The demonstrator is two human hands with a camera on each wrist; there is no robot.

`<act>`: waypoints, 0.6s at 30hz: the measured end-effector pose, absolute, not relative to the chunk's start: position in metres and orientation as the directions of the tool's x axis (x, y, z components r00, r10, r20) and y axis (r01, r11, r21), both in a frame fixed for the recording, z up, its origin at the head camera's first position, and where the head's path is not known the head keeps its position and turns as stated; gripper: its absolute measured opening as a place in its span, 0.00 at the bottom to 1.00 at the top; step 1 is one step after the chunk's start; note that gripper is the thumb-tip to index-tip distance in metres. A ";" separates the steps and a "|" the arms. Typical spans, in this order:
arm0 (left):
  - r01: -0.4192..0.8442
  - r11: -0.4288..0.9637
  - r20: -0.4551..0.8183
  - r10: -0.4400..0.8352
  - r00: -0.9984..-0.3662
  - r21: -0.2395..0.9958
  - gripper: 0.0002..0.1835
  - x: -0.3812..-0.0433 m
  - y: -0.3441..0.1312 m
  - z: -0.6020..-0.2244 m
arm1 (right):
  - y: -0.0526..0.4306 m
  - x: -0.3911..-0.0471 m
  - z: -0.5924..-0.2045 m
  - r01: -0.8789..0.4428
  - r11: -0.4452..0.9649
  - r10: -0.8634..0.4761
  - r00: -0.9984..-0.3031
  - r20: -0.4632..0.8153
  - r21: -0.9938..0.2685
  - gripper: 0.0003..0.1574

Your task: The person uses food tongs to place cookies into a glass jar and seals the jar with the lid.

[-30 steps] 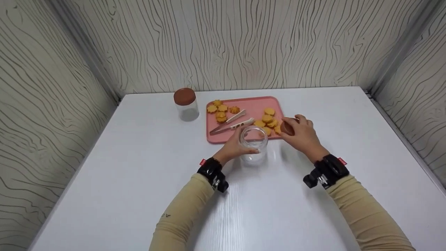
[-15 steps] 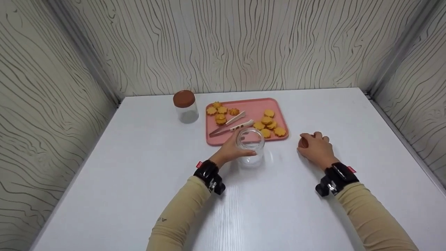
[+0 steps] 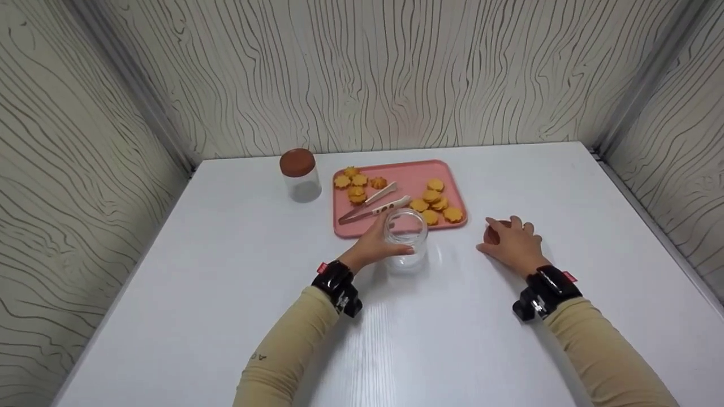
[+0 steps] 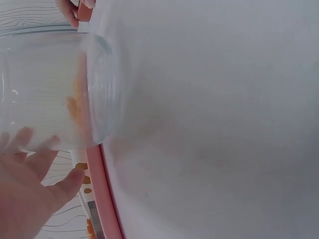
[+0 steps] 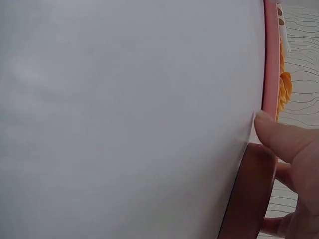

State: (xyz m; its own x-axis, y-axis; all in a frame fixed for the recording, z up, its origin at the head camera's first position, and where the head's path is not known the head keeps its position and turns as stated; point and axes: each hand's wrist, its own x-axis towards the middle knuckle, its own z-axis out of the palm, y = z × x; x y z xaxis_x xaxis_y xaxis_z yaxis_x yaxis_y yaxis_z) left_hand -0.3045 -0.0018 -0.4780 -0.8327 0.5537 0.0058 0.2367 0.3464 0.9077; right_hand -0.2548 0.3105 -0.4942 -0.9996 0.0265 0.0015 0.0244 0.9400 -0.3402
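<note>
A clear jar point(image 3: 406, 254) without a lid stands upright on the white table, in front of the tray. My left hand point(image 3: 376, 243) holds it from the left, fingers behind and thumb across the near side. In the left wrist view some fingers show through the glass of the jar point(image 4: 45, 94). To the right, a brown lid point(image 3: 493, 236) lies on the table. My right hand point(image 3: 516, 246) is spread over the lid, its thumb off the edge. The right wrist view shows the thumb point(image 5: 279, 137) apart from the lid point(image 5: 249, 194), other fingers behind it.
A pink tray point(image 3: 407, 172) holds tongs point(image 3: 376, 209), round cookies point(image 3: 432, 198) at right and flower-shaped cookies point(image 3: 356, 181) at left. Farther left stands a second jar point(image 3: 305, 186) with a brown lid point(image 3: 297, 163). Patterned walls point(image 3: 367, 73) border the table.
My right hand carried the brown lid right, away from the jar, and set it on the table; its thumb has come off the lid. My left hand stays at the jar.
</note>
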 end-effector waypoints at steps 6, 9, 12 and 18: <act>0.218 0.457 -0.126 0.611 -0.782 0.862 0.61 -0.313 -0.021 -0.474 | 0.311 -0.251 -0.490 0.025 0.942 0.045 -0.998 0.053 -0.334 0.45; 0.153 0.513 -0.206 0.574 -0.792 0.844 0.59 -0.321 -0.035 -0.470 | 0.312 -0.250 -0.488 0.027 0.942 0.054 -0.996 0.071 -0.334 0.44; 0.108 0.531 -0.192 0.479 -0.856 0.841 0.50 -0.329 -0.046 -0.469 | 0.310 -0.249 -0.486 0.033 0.940 0.059 -0.996 0.066 -0.340 0.43; 0.256 0.714 0.088 0.264 -0.960 0.651 0.26 -0.338 -0.051 -0.480 | 0.306 -0.248 -0.487 0.031 0.938 0.052 -0.997 0.051 -0.345 0.42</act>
